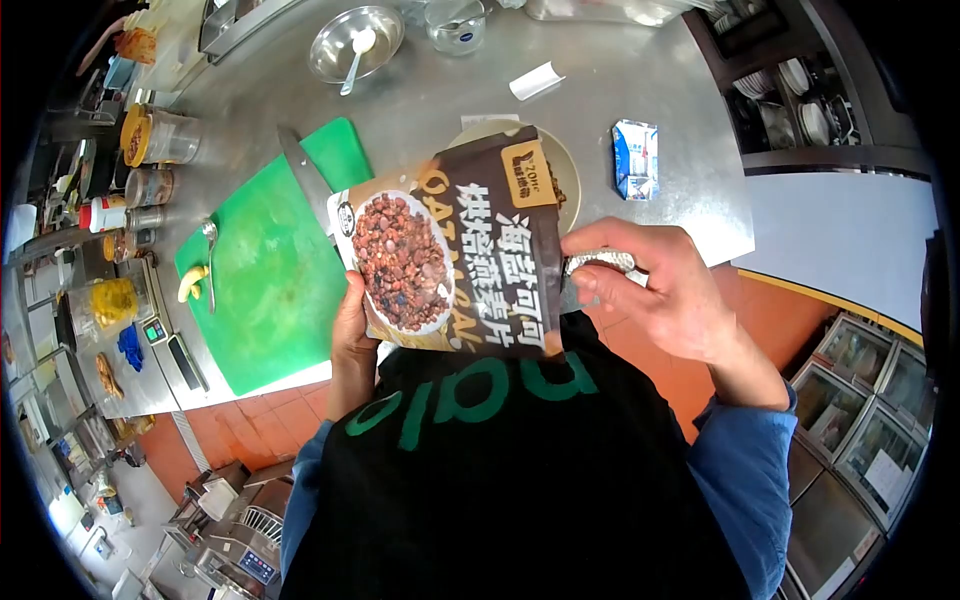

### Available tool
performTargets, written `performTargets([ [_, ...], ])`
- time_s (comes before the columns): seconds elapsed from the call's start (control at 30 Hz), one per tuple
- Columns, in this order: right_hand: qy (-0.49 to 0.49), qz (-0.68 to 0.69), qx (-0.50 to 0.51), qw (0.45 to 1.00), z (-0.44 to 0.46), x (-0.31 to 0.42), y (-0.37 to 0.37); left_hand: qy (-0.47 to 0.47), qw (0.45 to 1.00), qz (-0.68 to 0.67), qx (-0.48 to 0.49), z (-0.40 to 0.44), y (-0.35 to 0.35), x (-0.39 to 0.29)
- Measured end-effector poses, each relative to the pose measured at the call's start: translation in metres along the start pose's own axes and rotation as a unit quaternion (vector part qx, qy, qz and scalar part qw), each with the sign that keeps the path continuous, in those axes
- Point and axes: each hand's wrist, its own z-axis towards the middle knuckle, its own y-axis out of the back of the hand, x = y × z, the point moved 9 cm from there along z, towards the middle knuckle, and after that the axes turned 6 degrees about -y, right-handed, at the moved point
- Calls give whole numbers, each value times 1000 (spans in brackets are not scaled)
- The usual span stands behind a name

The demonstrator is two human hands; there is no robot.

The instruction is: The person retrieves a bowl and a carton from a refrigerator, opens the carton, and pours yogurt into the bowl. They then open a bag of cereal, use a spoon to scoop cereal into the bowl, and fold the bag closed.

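Observation:
A brown and tan oat cereal bag (455,255), printed with a bowl of clusters, lies across the middle of the view. My left hand (352,325) grips its left edge, with the thumb on the front. At the bag's right edge my right hand (665,285) is closed, thumb and fingers around a shiny pale piece (602,262) whose kind I cannot make out. Behind the bag is a pale round bowl (567,165), mostly hidden, with some dark brown clusters showing in it.
Left of the bag is a green cutting board (265,290) with a knife (305,165), a spoon (210,262) and banana pieces (192,283). A metal bowl (330,62), a glass measuring cup (456,28), a curled white piece (537,81) and a blue packet (636,160) stand farther back.

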Motion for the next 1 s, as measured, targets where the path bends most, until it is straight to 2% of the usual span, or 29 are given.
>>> performTargets([
  [0.03,2,-1,1,1000,0,-1,3,-3,1000,6,-6,0,2,0],
  [0.1,202,-172,-12,964,-13,28,6,-8,1000,0,-13,-1,4,1],
  [0.13,205,-174,-7,963,-13,30,5,-12,1000,-5,-15,0,5,0],
  [0.23,326,-265,-33,907,-34,56,0,-19,1000,-19,-16,-1,7,-2],
  [0.27,348,-195,-60,915,-35,53,14,-21,999,-24,-17,-1,8,-3],
  [0.33,290,-181,-119,932,-36,42,44,-25,999,-33,-18,-2,10,-3],
  [0.4,213,-148,-229,938,-45,43,71,-32,998,-44,-22,-4,13,-6],
  [0.43,237,-128,-218,938,-49,39,84,-36,998,-49,-24,-5,15,-8],
  [0.53,182,-157,-257,936,-44,35,97,-42,997,-64,-33,-7,22,-11],
  [0.6,185,-254,-212,925,-25,25,86,-47,996,-70,-38,-10,28,-14],
  [0.63,185,-254,-211,926,-17,13,88,-50,995,-74,-43,-11,32,-15],
  [0.7,203,-325,-97,919,0,-18,71,-56,994,-78,-49,-14,36,-16],
  [0.73,205,-325,-94,918,3,-24,71,-57,994,-81,-53,-15,39,-16],
  [0.8,178,-340,-24,923,11,-41,62,-65,993,-84,-58,-17,40,-16],
  [1.0,180,-369,-17,912,26,-54,55,-72,992,-85,-62,-20,43,-12],
])
